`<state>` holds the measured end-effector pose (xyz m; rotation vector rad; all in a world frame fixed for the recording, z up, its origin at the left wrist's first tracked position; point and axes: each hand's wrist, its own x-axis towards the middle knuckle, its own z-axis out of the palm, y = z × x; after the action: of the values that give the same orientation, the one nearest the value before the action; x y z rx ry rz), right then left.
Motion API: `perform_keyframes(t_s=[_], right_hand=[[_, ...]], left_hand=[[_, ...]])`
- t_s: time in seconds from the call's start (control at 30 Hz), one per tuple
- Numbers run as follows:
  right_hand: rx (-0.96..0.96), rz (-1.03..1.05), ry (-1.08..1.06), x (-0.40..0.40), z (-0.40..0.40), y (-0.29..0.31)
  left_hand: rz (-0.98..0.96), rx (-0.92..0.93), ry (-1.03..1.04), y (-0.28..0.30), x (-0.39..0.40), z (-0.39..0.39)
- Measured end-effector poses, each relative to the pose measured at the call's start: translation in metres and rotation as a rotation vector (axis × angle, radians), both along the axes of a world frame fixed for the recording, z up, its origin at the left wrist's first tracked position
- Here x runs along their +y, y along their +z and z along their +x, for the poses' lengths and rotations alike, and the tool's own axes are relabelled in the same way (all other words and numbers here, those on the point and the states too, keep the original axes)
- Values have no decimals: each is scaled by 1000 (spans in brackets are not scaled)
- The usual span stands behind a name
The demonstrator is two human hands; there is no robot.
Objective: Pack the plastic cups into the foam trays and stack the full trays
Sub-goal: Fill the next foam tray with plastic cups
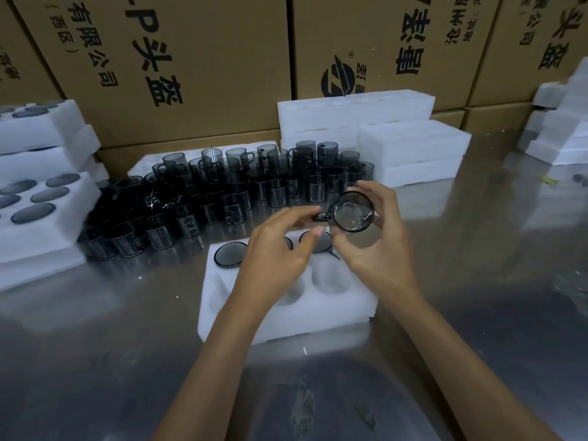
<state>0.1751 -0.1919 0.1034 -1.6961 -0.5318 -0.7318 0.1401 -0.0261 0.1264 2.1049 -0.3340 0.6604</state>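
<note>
A white foam tray lies on the steel table in front of me, with cups in its far pockets and its near pockets bare. Above its far right corner I hold a smoky clear plastic cup on its side, mouth toward me. My right hand wraps the cup's body. My left hand pinches the cup's handle with its fingertips. Behind the tray stands a crowd of several loose cups, upside down.
Filled foam trays are stacked at the left. Empty foam trays are piled behind the cups, and more foam sits at the far right. Cardboard boxes wall the back of the steel table.
</note>
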Motion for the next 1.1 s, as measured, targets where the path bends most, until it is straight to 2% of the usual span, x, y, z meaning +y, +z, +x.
perform_keyframes(t_s=[0.17, 0.33, 0.43, 0.67, 0.83, 0.93, 1.0, 1.1], right_hand=[[78, -133, 14, 0, -11, 7], [153, -387, 124, -2, -12, 10], [193, -470, 136, -4, -11, 11], [257, -489, 131, -4, -11, 9], [266, -531, 196, -8, -10, 10], [406, -390, 317, -16, -6, 11], [472, -324, 273, -24, 0, 11], [601, -458, 231, -43, 10, 8]], left_hand=[[-102, 1, 9, 6, 8, -2], [-36, 181, -55, 9, 19, -1], [-38, 240, -65, 8, 24, 0], [-1, 355, -76, 6, 19, -2], [-9, 442, -160, 10, 22, -7], [9, 493, -173, 11, 24, -6], [50, 501, -157, 9, 25, -5], [124, 495, -111, 6, 26, -3]])
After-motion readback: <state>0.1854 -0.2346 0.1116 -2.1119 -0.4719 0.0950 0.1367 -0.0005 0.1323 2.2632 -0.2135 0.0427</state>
